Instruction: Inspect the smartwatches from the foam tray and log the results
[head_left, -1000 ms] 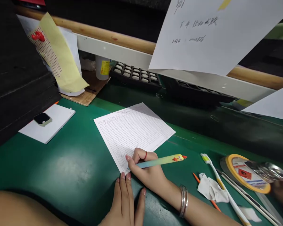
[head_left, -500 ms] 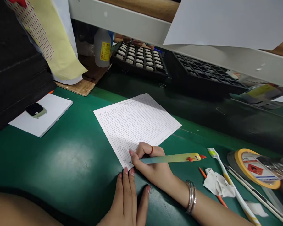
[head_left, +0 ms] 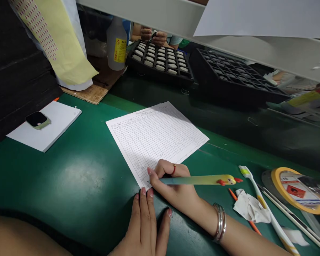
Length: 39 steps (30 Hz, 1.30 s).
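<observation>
A printed form point(head_left: 149, 131) with a grid of rows and columns lies aslant on the green table. My right hand point(head_left: 176, 185) is closed around a pen point(head_left: 200, 180), blue fading to yellow, with a chicken-shaped top. It rests on the near corner of the form; the pen's tip is hidden behind my fingers. Beside it, my left hand point(head_left: 146, 227) lies flat, fingers stretched out, the fingertips pressing the form's nearest corner. Silver bangles point(head_left: 220, 223) circle my right wrist.
A smartwatch body point(head_left: 38, 120) sits on a paper stack point(head_left: 53, 131) at left. A toothbrush point(head_left: 266, 206), crumpled tissue point(head_left: 252, 206) and a tape roll point(head_left: 296, 190) lie at right. Behind stand black trays point(head_left: 160, 64), a bottle point(head_left: 116, 46) and, beyond, another person's hands point(head_left: 153, 36).
The view has shifted slightly, bringing another person's hands into sight behind the tray. My hands stay on the form's near corner, the pen still in my right hand.
</observation>
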Each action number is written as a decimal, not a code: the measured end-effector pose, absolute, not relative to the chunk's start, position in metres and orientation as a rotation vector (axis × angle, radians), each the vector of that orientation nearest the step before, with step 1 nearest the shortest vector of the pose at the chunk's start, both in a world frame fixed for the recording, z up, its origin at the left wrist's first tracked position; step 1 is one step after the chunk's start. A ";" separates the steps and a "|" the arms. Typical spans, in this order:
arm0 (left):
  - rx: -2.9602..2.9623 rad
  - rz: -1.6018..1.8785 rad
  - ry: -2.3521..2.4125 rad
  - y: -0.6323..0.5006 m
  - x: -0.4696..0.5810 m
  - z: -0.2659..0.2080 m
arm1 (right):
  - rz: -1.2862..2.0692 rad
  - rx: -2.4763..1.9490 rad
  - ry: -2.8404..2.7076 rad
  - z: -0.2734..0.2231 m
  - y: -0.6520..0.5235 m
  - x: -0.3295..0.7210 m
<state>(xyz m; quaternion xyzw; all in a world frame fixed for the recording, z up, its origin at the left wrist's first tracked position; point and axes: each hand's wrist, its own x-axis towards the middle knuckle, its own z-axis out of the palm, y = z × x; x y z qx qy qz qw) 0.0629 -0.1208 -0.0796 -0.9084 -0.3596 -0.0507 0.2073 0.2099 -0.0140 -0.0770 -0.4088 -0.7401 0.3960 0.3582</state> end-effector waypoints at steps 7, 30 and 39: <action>-2.542 -0.132 -1.002 -0.121 0.064 -0.079 | 0.994 -1.037 -1.928 -0.074 -0.013 0.210; -2.592 -0.166 -1.011 -0.118 0.065 -0.075 | 0.974 -1.035 -1.960 -0.071 -0.013 0.209; -2.605 -0.184 -1.015 -0.118 0.065 -0.075 | 1.001 -1.025 -1.938 -0.072 -0.012 0.209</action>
